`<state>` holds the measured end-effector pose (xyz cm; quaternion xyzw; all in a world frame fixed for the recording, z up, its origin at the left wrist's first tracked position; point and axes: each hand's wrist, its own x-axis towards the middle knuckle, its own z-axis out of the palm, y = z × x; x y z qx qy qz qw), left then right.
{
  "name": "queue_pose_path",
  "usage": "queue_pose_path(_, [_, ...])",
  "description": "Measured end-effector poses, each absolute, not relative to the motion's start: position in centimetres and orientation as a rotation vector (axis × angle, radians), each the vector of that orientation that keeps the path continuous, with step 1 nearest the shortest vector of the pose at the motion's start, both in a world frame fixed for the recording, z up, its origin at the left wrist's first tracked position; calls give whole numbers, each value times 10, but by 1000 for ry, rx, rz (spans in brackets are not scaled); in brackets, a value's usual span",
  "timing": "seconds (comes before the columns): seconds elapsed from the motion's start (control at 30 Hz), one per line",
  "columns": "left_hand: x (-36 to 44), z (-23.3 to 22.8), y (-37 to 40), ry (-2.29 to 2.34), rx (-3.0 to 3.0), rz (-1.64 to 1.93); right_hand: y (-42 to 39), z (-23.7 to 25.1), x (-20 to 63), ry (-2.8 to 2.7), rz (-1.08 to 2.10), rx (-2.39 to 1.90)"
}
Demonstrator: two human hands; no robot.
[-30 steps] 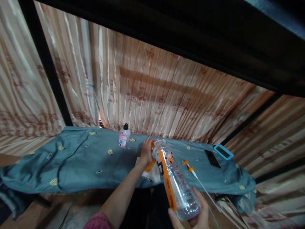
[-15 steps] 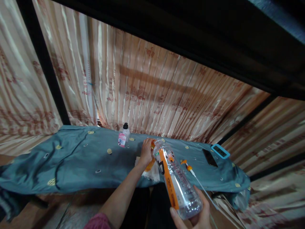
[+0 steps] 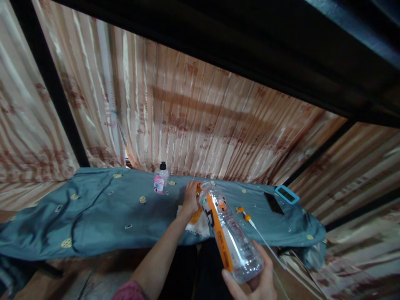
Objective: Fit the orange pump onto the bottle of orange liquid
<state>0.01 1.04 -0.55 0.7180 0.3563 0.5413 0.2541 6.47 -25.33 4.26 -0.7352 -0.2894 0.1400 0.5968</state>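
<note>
Above the teal-covered tabletop (image 3: 93,216), a clear bottle (image 3: 229,237) is gripped at its base by the right hand (image 3: 254,281), neck tilted away toward the left hand (image 3: 190,198), whose fingers are closed at its orange cap (image 3: 198,190).

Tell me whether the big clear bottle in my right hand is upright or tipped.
Tipped. The big clear bottle leans, its base in the right hand and its neck pointing away toward the left hand.

The scene is dim and warm-toned. Soft light gleams in streaks on the satin curtain (image 3: 193,121), which carries a broad horizontal shadow band. The dark beam (image 3: 250,46) overhead is nearly black. Wide-angle distortion bends the edges, and the right corner smears with motion blur.
</note>
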Motion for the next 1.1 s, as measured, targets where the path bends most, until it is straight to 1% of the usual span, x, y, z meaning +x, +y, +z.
queue_pose_path(0.53, [0,-8,15,978,1987,1476,-252,40,67,-741,298,-1625])
queue_pose_path(0.87, [-2,-11,19,947,2024,1462,-251,52,62,-699,365,-1680])
queue_pose_path(1.1, [0,-12,20,962,2017,1497,-251,50,62,-690,376,-1694])
